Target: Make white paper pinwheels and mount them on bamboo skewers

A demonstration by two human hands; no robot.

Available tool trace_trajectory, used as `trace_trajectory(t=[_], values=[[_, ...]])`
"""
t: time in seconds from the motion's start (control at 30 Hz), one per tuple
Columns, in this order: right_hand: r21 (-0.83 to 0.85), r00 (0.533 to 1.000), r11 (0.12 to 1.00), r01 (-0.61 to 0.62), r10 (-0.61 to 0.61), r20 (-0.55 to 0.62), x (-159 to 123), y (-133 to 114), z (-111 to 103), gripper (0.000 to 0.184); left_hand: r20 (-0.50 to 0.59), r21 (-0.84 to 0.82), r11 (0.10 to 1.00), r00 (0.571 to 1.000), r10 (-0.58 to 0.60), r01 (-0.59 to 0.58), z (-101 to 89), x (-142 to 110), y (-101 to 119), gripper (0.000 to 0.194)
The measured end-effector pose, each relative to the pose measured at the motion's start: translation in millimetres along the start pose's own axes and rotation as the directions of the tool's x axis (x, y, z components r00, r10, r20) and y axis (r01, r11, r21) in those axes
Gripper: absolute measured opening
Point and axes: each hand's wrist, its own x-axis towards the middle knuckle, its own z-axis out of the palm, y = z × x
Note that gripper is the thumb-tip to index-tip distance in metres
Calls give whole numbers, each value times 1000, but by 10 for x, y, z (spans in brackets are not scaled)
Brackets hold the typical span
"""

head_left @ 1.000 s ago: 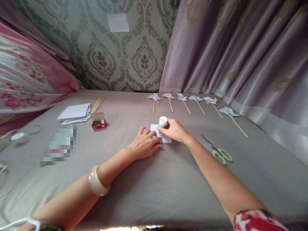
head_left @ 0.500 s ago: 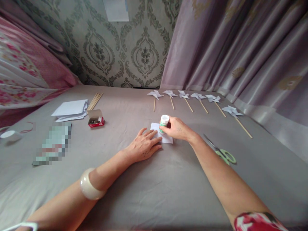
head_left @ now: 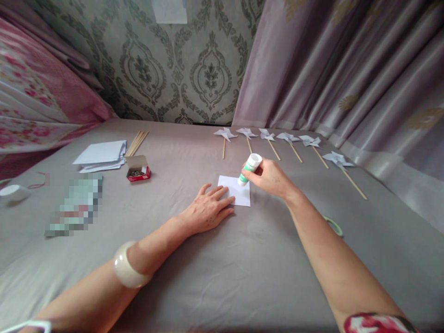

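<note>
A white square of paper (head_left: 239, 194) lies flat on the grey cloth in front of me. My left hand (head_left: 210, 208) rests on its left edge, fingers spread and palm down. Wrapped in the fingers of my right hand (head_left: 268, 175) is a white and green glue stick (head_left: 247, 172), tilted with its lower end over the paper's upper right corner. Whether that end touches the paper, I cannot tell. Under my right forearm, mostly covered, a green scissor handle (head_left: 333, 225) peeks out.
Several paper pinwheels (head_left: 267, 134) on sticks lie at the back right. To the left are a paper stack (head_left: 100, 155), wooden sticks (head_left: 138, 143), an open red box (head_left: 138, 173) of small metal pieces, a blurred packet (head_left: 76, 203) and a white round object (head_left: 14, 193).
My right hand has moved the glue stick to the right and tipped it over, from nearly upright on the paper. My forearm now covers most of the scissors. My left hand stays put.
</note>
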Motion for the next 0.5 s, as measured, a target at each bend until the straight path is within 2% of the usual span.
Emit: trace_trajectory(t=[0.23, 0.5], values=[[-59, 997, 997, 40, -36, 74, -60, -92, 205, 16, 12, -11, 1000, 1000, -5, 5, -21, 5, 21, 43], [-201, 996, 976, 84, -81, 26, -83, -142, 256, 14, 18, 3, 1000, 1000, -15, 15, -26, 21, 30, 43]])
